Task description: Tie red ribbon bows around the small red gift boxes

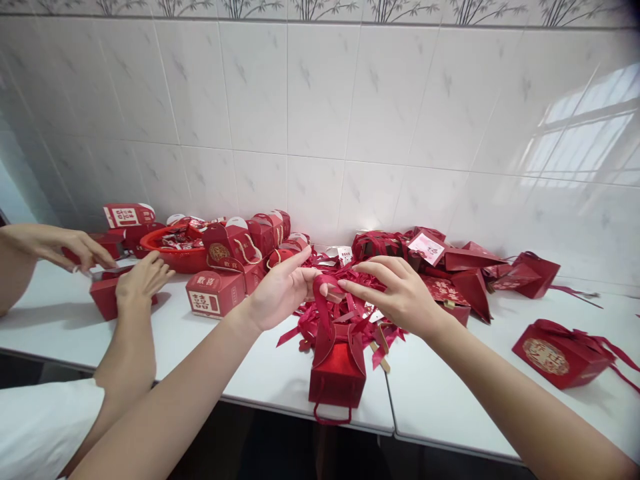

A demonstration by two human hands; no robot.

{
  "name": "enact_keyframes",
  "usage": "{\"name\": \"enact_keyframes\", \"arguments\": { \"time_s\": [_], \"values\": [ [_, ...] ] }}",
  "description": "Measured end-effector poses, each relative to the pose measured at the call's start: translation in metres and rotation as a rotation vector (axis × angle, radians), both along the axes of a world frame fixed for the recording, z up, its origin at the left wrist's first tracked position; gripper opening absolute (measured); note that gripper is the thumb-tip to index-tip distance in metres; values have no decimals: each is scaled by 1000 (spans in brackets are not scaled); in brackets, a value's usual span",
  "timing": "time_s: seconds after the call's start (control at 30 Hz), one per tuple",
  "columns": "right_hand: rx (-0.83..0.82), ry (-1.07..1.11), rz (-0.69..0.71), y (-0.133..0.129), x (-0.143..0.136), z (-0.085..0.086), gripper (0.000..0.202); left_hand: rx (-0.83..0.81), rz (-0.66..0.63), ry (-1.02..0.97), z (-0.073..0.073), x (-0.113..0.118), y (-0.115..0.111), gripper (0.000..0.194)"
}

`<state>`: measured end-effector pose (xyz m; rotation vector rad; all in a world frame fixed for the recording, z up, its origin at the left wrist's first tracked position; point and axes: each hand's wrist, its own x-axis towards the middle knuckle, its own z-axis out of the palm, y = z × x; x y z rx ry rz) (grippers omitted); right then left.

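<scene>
The left hand (pixel 277 297) and right hand (pixel 403 293) pinch a looped red ribbon (pixel 324 312) above a gift box (pixel 338 375), not yet tied. Right of both, a bow-topped box (pixel 565 357) looks finished.

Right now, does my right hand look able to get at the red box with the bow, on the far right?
Probably yes: white table shows between your right forearm and that box, with nothing visibly blocking, though your right hand is at the ribbon and would likely have to leave it first.
</scene>
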<state>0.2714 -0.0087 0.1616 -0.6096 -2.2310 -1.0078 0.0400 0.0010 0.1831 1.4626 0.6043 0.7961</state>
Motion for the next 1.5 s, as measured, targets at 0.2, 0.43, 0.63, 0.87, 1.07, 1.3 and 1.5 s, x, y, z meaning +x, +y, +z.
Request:
{"name": "enact_keyframes", "arguments": {
  "time_s": [0.2, 0.43, 0.63, 0.87, 1.07, 1.3, 1.5],
  "values": [
    [8, 77, -16, -2, -2, -7, 30, 176, 6, 15, -7, -2, -8, 41],
    [-305, 635, 82, -13, -12, -31, 29, 767, 501, 455, -21, -11, -37, 35],
    [-527, 1205, -60, -43, 27, -88, 24, 595, 871, 747, -74, -78, -42, 53],
    [-823, 1445, -591, -55, 86, -173, 51, 222, 788, 886, -162, -127, -52, 43],
    [-577, 1174, -427, -49, 50, -136, 49, 499, 820, 553, -141, -57, -35, 23],
    [-1197, 1024, -70, -42, -10, -123, 40, 304, 441, 272, -133, 12, -11, 28],
    [-1391, 1203, 43, -28, -10, -132, 46, 251, 413, 410, -135, 10, -8, 37]
  ]
}}
